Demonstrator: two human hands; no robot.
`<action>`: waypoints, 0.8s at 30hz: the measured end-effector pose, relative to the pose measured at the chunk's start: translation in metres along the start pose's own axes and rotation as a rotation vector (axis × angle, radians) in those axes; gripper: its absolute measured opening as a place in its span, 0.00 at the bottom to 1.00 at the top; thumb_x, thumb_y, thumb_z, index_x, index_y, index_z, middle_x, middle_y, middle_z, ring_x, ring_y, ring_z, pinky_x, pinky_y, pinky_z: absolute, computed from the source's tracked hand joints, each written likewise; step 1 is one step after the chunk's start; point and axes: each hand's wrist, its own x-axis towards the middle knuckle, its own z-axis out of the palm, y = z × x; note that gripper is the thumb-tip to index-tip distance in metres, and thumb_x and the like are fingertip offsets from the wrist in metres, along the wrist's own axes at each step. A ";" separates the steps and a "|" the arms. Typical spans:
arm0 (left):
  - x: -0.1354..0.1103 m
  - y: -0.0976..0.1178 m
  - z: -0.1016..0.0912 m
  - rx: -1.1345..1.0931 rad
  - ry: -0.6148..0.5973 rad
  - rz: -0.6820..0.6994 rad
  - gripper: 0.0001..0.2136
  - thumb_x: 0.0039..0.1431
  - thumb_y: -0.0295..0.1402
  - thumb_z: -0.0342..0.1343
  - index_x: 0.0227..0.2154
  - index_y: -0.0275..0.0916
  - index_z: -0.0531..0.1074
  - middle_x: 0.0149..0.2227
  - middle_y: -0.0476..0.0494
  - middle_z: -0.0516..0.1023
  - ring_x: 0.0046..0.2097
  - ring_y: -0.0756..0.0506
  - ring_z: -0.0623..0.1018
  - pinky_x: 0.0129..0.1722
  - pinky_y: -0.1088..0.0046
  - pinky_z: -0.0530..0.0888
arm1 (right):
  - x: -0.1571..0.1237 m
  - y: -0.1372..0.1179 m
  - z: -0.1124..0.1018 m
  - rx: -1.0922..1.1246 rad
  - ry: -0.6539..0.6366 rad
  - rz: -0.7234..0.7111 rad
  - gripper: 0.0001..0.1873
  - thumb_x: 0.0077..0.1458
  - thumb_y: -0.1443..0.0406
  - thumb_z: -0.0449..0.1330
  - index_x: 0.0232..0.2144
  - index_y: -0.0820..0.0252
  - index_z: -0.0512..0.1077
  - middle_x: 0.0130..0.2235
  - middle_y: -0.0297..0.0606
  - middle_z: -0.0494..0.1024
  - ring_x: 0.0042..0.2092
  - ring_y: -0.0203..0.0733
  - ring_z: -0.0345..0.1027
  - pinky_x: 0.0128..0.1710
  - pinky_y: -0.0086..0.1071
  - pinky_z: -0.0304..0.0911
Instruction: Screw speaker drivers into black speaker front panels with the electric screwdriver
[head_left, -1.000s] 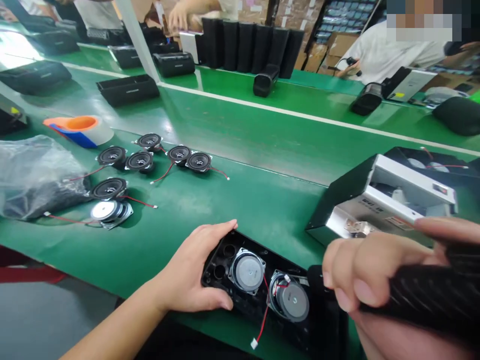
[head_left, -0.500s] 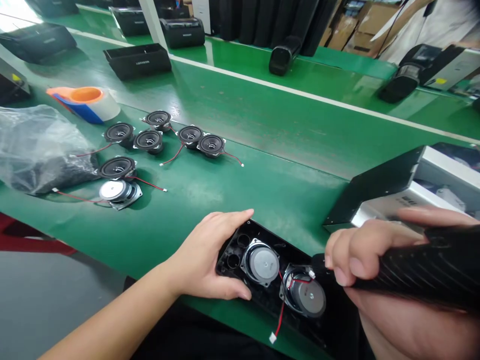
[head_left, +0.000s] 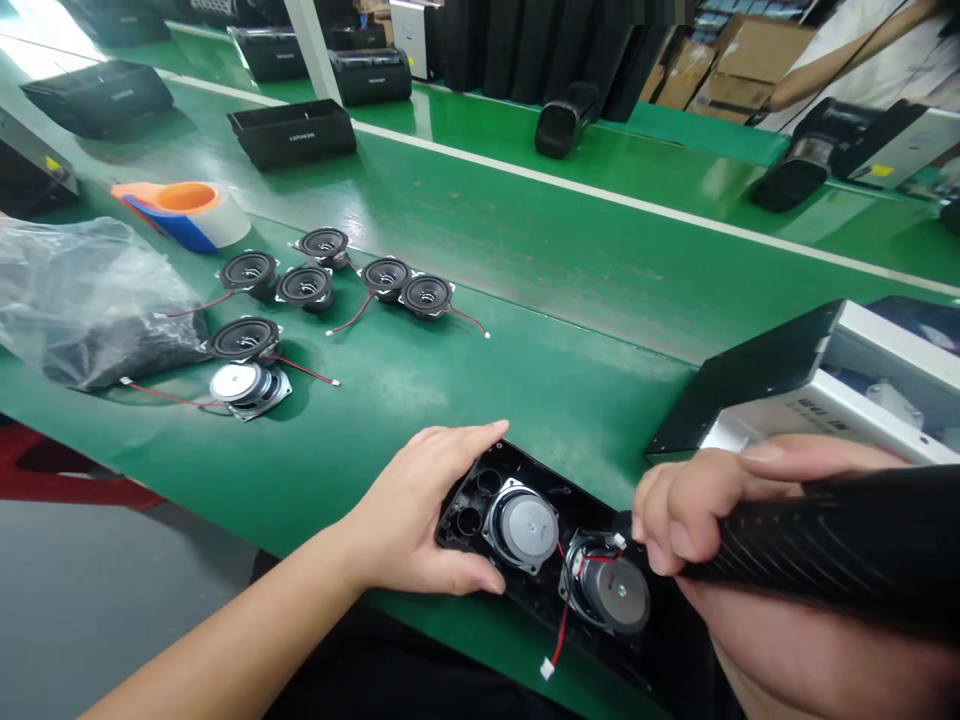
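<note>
A black plastic speaker housing [head_left: 469,497] lies at the near edge of the green bench. Two round silver-backed speaker drivers [head_left: 523,525] sit in it, trailing red wires with white plugs. My left hand [head_left: 420,510] grips the housing's left end, thumb under, fingers over the top. My right hand [head_left: 739,520] is wrapped round a thick black textured tool handle [head_left: 840,540], whose tip points down at the right driver [head_left: 611,592]. The tool's tip is hidden behind my fingers.
Several loose speaker drivers [head_left: 322,285] with red wires lie at left, beside a clear plastic bag [head_left: 82,300] and a tape roll [head_left: 184,210]. A black-and-silver metal box [head_left: 810,380] stands at right. Black enclosures [head_left: 292,130] sit on the far conveyor; another person's arm at top right.
The view has shifted down and closer. My right hand with the tool has moved left and down toward the right driver. My left hand stays on the housing.
</note>
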 end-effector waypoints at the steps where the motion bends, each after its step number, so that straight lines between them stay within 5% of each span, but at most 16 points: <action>1: 0.000 0.000 0.000 0.004 0.001 -0.001 0.50 0.58 0.70 0.63 0.77 0.57 0.52 0.70 0.41 0.72 0.66 0.32 0.76 0.67 0.52 0.67 | 0.001 0.002 0.001 -0.001 -0.001 -0.020 0.23 0.54 0.42 0.76 0.43 0.49 0.84 0.24 0.32 0.77 0.19 0.43 0.68 0.19 0.38 0.65; 6: -0.001 0.001 -0.001 0.030 -0.003 -0.010 0.50 0.60 0.73 0.57 0.77 0.57 0.50 0.70 0.40 0.72 0.65 0.32 0.76 0.67 0.50 0.67 | 0.003 0.006 0.003 0.091 -0.083 0.039 0.32 0.58 0.33 0.67 0.45 0.51 0.84 0.24 0.36 0.78 0.21 0.46 0.69 0.17 0.37 0.66; 17: 0.001 0.003 -0.001 0.068 -0.013 -0.025 0.46 0.65 0.72 0.53 0.78 0.58 0.49 0.69 0.41 0.73 0.64 0.32 0.76 0.65 0.51 0.70 | -0.003 0.019 -0.001 0.063 -0.095 -0.011 0.36 0.56 0.29 0.64 0.46 0.50 0.80 0.26 0.33 0.77 0.22 0.43 0.68 0.21 0.36 0.66; 24: -0.004 -0.003 -0.001 0.110 -0.014 -0.031 0.46 0.66 0.72 0.50 0.78 0.55 0.49 0.70 0.38 0.71 0.66 0.31 0.75 0.66 0.50 0.71 | -0.017 0.023 -0.006 0.064 -0.162 0.057 0.38 0.53 0.31 0.68 0.51 0.49 0.76 0.35 0.35 0.79 0.32 0.44 0.74 0.34 0.39 0.74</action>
